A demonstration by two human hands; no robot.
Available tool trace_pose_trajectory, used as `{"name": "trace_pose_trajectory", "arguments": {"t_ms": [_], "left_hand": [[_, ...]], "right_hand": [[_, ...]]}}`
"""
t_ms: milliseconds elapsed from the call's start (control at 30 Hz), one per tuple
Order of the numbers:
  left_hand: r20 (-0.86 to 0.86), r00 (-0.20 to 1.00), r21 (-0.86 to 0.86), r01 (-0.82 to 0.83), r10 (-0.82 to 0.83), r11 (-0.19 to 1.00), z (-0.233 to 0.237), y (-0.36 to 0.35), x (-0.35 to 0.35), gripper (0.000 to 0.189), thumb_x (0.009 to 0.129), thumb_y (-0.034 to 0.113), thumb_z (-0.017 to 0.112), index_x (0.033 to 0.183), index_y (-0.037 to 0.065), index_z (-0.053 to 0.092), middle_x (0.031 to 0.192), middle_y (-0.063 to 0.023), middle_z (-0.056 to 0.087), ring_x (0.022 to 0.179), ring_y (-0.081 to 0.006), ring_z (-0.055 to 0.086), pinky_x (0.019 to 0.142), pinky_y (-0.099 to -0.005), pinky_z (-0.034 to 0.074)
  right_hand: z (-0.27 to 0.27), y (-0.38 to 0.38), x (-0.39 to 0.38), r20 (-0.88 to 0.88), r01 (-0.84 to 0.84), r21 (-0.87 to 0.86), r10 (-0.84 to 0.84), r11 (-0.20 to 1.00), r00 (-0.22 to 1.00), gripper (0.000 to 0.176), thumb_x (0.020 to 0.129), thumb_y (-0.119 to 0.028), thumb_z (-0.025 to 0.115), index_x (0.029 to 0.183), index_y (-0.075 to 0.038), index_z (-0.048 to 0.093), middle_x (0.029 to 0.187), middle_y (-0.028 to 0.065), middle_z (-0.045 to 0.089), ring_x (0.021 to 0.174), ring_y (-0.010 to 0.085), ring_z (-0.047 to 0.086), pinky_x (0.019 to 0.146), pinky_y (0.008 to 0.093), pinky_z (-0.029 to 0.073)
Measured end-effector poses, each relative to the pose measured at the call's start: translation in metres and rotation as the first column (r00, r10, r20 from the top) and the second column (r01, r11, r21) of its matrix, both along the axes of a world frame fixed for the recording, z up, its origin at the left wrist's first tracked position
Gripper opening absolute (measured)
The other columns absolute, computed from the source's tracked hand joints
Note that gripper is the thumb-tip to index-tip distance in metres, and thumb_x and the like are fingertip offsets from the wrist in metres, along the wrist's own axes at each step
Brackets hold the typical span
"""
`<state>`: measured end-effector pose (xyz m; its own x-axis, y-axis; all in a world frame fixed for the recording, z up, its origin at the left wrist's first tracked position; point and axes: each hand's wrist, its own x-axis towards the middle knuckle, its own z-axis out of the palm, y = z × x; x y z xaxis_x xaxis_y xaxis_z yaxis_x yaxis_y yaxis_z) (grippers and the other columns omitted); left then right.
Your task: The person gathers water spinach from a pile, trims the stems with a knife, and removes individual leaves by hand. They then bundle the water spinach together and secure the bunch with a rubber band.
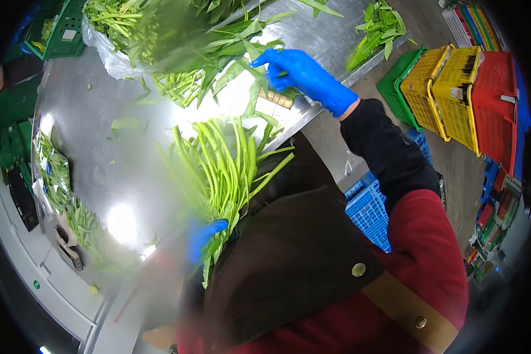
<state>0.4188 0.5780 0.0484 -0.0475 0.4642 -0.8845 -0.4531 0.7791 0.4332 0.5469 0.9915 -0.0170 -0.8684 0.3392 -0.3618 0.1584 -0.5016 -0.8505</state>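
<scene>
My left hand (205, 239), in a blue glove and partly blurred, is closed around the leafy end of a bunch of water spinach (218, 159). The bunch's pale green stems fan out over the table edge, in front of my dark apron. My right hand (301, 76), also gloved in blue, is over the table with its fingers apart and partly bent. Its fingertips are at some loose long leaves (233, 74); no firm grip on them shows. A large heap of water spinach (153, 35) lies beyond, on a clear plastic bag (109, 56).
The metal table (88, 130) has wet glare and leaf scraps. A smaller pile of greens (380, 29) lies by its far edge. Bagged greens (53, 171) are at left. Stacked yellow crates (454, 88) and a blue crate (369, 212) stand on the floor at right.
</scene>
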Motion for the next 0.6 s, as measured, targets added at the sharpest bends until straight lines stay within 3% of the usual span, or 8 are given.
{"name": "trace_pose_trajectory", "arguments": {"t_ms": [33, 100, 167, 267, 367, 500, 567, 600], "left_hand": [[-0.009, 1.0, -0.051, 0.0, -0.001, 0.999, 0.006, 0.007, 0.002, 0.031, 0.09, 0.013, 0.05, 0.114, -0.005, 0.057, 0.121, -0.0168, 0.055, 0.117, -0.0239, 0.049, 0.105, -0.0381, 0.033], [-0.034, 0.999, -0.126, 0.001, -0.005, 0.992, 0.022, 0.027, 0.007, 0.03, 0.089, 0.011, 0.052, 0.113, -0.005, 0.057, 0.12, -0.0167, 0.055, 0.117, -0.0241, 0.05, 0.105, -0.0381, 0.034], [-0.047, 0.999, -0.159, -0.033, 0.026, 0.987, 0.026, 0.035, 0.009, 0.032, 0.086, 0.008, 0.054, 0.115, -0.004, 0.054, 0.117, -0.017, 0.057, 0.111, -0.0244, 0.052, 0.1, -0.0377, 0.038], [-0.06, 0.985, -0.182, -0.168, 0.16, 0.969, 0.018, 0.026, 0.007, 0.054, 0.075, -0.005, 0.059, 0.125, 0.0, 0.041, 0.107, -0.0195, 0.059, 0.089, -0.0258, 0.061, 0.081, -0.0362, 0.05], [-0.16, 0.983, 0.267, -0.047, 0.093, 0.962, 0.001, 0.005, 0.01, 0.067, 0.069, -0.013, 0.059, 0.129, 0.003, 0.036, 0.103, -0.0187, 0.06, 0.078, -0.0258, 0.065, 0.07, -0.0346, 0.056], [-0.088, 0.96, -0.055, -0.27, 0.264, 0.961, 0.015, 0.024, 0.016, 0.068, 0.067, -0.014, 0.059, 0.129, 0.004, 0.038, 0.108, -0.0158, 0.059, 0.084, -0.0252, 0.064, 0.072, -0.0334, 0.056], [-0.069, 0.96, -0.054, -0.274, 0.27, 0.96, 0.016, 0.027, 0.015, 0.073, 0.065, -0.015, 0.06, 0.131, 0.005, 0.037, 0.113, -0.0145, 0.057, 0.092, -0.0252, 0.062, 0.074, -0.0332, 0.055], [-0.067, 0.962, -0.071, -0.268, 0.264, 0.961, 0.02, 0.034, 0.014, 0.076, 0.064, -0.016, 0.061, 0.132, 0.005, 0.036, 0.116, -0.0139, 0.056, 0.097, -0.0252, 0.061, 0.076, -0.0333, 0.055]], "right_hand": [[0.0, -0.008, -0.003, 0.111, -0.131, 0.233, 0.107, 0.964, 0.988, 0.049, 0.083, -0.032, 0.062, 0.12, -0.002, 0.048, 0.101, 0.0162, 0.057, 0.088, 0.0218, 0.061, 0.074, 0.0289, 0.05], [0.009, -0.026, -0.012, 0.383, -0.428, 0.611, 0.225, 0.666, 0.896, 0.082, 0.078, -0.042, 0.068, 0.139, -0.004, 0.028, 0.125, 0.0199, 0.049, 0.1, 0.0262, 0.059, 0.083, 0.031, 0.049], [0.045, -0.035, -0.021, 0.193, -0.379, 0.031, 0.367, 0.925, 0.91, 0.074, 0.079, -0.034, 0.068, 0.136, -0.003, 0.033, 0.119, 0.0168, 0.055, 0.097, 0.0206, 0.061, 0.075, 0.0303, 0.053], [0.045, -0.049, -0.031, 0.011, -0.563, -0.089, 0.566, 0.821, 0.824, 0.043, 0.078, -0.016, 0.068, 0.117, -0.001, 0.057, 0.09, 0.0097, 0.067, 0.075, 0.0152, 0.066, 0.058, 0.0248, 0.053], [0.044, -0.021, -0.029, 0.107, -0.426, -0.005, 0.424, 0.905, 0.899, 0.032, 0.077, -0.013, 0.067, 0.107, -0.001, 0.064, 0.086, 0.0091, 0.068, 0.069, 0.0154, 0.066, 0.056, 0.0228, 0.052], [0.044, 0.011, -0.015, 0.118, -0.223, 0.083, 0.213, 0.971, 0.97, 0.031, 0.082, -0.014, 0.065, 0.111, -0.004, 0.062, 0.094, 0.01, 0.066, 0.076, 0.014, 0.065, 0.062, 0.0224, 0.053], [0.025, 0.0, -0.013, 0.17, -0.442, 0.068, 0.426, 0.894, 0.888, 0.042, 0.084, -0.021, 0.065, 0.121, -0.005, 0.056, 0.105, 0.0121, 0.063, 0.086, 0.016, 0.064, 0.073, 0.0251, 0.052], [0.016, -0.017, -0.013, 0.108, -0.445, 0.306, 0.433, 0.842, 0.895, 0.053, 0.084, -0.03, 0.064, 0.129, -0.006, 0.048, 0.112, 0.0138, 0.059, 0.094, 0.0187, 0.061, 0.082, 0.0285, 0.05]]}}
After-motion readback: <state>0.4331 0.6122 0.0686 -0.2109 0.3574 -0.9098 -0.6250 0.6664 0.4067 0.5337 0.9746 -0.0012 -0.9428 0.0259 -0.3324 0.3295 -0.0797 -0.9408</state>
